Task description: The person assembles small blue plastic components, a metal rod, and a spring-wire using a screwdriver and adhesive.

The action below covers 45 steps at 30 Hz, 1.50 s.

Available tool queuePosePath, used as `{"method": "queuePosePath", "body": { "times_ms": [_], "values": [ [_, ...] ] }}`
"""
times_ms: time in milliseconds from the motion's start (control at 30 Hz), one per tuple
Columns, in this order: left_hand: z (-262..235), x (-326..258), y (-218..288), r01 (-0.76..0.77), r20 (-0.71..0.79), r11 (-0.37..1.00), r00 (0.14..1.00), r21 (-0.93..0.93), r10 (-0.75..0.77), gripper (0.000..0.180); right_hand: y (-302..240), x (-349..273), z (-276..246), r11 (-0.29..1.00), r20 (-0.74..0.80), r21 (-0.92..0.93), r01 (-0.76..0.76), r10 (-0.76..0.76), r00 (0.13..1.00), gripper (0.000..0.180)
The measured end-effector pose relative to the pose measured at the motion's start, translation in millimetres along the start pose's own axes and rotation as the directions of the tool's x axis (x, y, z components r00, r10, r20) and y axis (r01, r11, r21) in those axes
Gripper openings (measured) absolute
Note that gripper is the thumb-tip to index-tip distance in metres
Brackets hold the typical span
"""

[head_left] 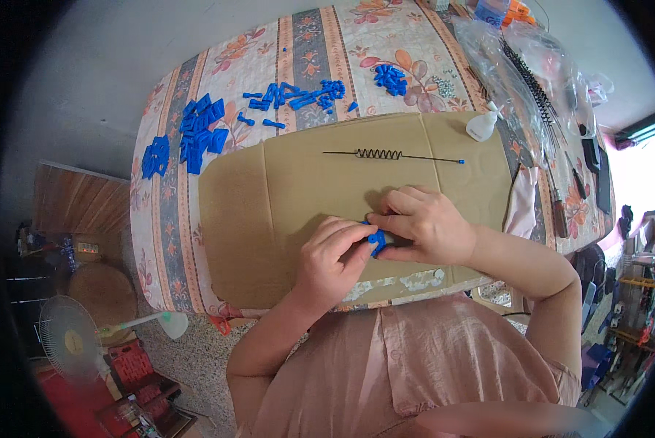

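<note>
Close together over the front part of a brown cardboard sheet (305,175), both hands pinch small blue plastic pieces. My left hand (334,255) has its fingers closed at the left side of a blue plastic part (378,245) with a round end. My right hand (426,226) grips the same part from the right, thumb and fingertips pressed in. Fingers cover much of the part, so its full shape is hidden. Farther back on the cardboard lies a black wire (378,155) coiled into a spring in its middle, with a small blue tip at its right end.
Blue plastic pieces lie in piles: flat ones (203,130) at left, rod-like ones (298,96) in the middle, small ones (391,80) farther right. Silver bits (444,87) are nearby. A white squeeze bottle (482,125) stands at the cardboard's back right, near a screwdriver (560,215) and black springs (532,80).
</note>
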State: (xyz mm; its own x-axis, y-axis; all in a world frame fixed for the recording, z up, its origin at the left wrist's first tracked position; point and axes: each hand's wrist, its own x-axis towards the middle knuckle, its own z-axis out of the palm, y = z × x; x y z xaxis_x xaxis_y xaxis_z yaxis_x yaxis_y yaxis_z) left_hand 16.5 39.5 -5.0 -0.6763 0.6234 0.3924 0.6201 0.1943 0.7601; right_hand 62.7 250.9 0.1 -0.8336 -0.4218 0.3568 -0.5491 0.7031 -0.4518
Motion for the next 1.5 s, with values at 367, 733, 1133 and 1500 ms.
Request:
{"method": "queuePosePath", "body": {
  "times_ms": [367, 733, 1133, 1500],
  "values": [
    [-1, 0, -3, -0.009, -0.021, 0.998, 1.0, -0.064, 0.008, 0.02, 0, 1, -1, 1.0, -0.001, -0.01, 0.0, 0.0, 1.0, 0.048],
    [-10, 0, -1, 0.114, 0.049, 0.973, 0.993, -0.201, -0.106, 0.021, -1, 0, -1, 1.0, -0.014, -0.003, 0.011, -0.011, 1.0, 0.051],
    [-20, -1, -12, 0.003, -0.029, 1.0, 1.0, 0.004, -0.003, 0.024, 4, 0, -9, 0.996, 0.074, 0.078, -0.032, 0.026, 0.997, 0.06],
    [-13, -6, -5, -0.034, 0.088, 0.972, 0.996, 0.23, 0.014, 0.033, 2, 5, -8, 0.916, 0.045, 0.4, -0.039, 0.023, 0.999, 0.025]
  ]
}}
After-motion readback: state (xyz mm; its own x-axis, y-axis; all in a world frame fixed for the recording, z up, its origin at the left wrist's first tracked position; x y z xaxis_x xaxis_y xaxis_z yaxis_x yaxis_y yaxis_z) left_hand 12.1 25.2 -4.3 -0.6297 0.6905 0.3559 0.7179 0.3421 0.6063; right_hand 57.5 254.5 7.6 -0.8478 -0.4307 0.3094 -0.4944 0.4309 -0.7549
